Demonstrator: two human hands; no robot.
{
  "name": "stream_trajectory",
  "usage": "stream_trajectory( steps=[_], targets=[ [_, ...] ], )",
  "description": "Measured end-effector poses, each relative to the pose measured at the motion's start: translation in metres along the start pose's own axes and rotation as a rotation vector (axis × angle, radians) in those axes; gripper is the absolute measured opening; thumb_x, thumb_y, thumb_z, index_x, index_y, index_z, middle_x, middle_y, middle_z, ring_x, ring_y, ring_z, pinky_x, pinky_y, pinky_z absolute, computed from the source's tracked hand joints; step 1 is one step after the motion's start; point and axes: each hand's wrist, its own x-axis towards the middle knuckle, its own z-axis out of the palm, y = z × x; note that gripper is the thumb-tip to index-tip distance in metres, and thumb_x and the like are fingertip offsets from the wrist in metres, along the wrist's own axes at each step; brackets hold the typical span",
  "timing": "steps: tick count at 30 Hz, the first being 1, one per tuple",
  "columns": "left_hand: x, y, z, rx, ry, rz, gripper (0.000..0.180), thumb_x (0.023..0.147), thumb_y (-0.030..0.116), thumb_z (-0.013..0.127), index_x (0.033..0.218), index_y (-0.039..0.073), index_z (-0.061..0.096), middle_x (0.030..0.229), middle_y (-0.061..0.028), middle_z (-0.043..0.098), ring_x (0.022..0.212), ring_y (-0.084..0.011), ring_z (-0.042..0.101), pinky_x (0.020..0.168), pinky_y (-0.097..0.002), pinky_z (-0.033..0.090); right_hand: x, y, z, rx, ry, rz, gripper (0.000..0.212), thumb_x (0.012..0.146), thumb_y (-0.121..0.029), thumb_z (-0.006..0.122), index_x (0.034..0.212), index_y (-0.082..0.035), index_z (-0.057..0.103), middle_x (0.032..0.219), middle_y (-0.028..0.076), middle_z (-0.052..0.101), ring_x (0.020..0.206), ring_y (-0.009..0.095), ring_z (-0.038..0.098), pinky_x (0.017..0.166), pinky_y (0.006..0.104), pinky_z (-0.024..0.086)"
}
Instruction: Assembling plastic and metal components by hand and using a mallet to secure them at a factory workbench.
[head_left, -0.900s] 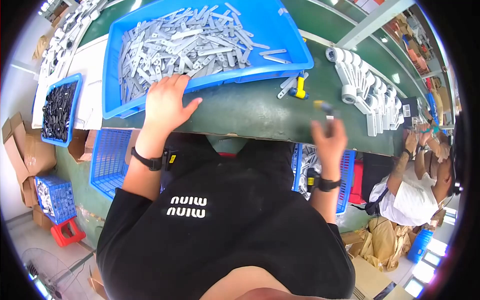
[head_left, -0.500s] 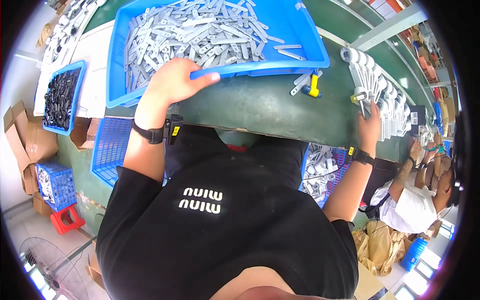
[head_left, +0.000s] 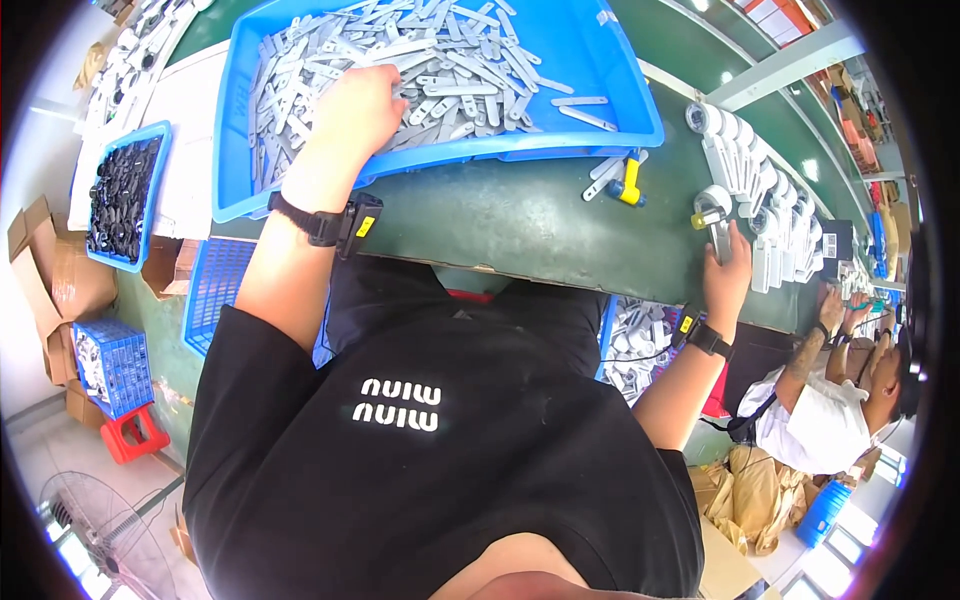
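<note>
One white round-headed part (head_left: 719,238) is gripped by the right hand (head_left: 730,268), its head beyond the fingers, over the green counter (head_left: 500,220). The left hand's (head_left: 362,112) curled fingers reach among grey strips (head_left: 460,90) in the blue bin (head_left: 590,60), grip unclear.

- The left hand (head_left: 365,105) is lying over grey strips (head_left: 465,89), its fingertips mostly hidden.
- A blue tray (head_left: 500,147) is surrounding those fingers and the strips.
- The right hand (head_left: 732,268) is gripping a pale, round-ended part (head_left: 720,238); a small yellow piece (head_left: 700,219) is showing beyond the fingertips.
- More pale parts (head_left: 768,265) are lying just right of the right fingers.
- A yellow-and-blue tool (head_left: 630,182) is lying left of them.
</note>
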Motion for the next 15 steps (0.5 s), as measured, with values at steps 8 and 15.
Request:
stream_trajectory(
  steps=[8, 15],
  targets=[
    [-0.008, -0.013, -0.003, 0.011, 0.193, 0.015, 0.019, 0.095, 0.02, 0.078, 0.111, 0.009, 0.08, 0.097, -0.0163, 0.08, 0.092, -0.0389, 0.077, 0.083, -0.0493, 0.061, -0.056, -0.07, -0.004, 0.717, -0.034, 0.293, 0.05, 0.095, 0.001, 0.08, 0.144, -0.001, 0.071, 0.118, 0.005, 0.08, 0.099, 0.008, 0.071, 0.088, 0.0247, 0.056],
    [-0.053, -0.007, -0.032, -0.475, 0.269, -0.011, 0.014, 0.095, 0.013, 0.079, 0.108, 0.006, 0.08, 0.094, -0.012, 0.077, 0.079, -0.0231, 0.074, 0.073, -0.035, 0.058, -0.077, -0.203, 0.013, 0.616, -0.219, -0.115, 0.038, 0.09, 0.0, 0.08, 0.127, 0.002, 0.073, 0.116, 0.013, 0.076, 0.079, 0.015, 0.071, 0.07, 0.0285, 0.058]
  ],
)
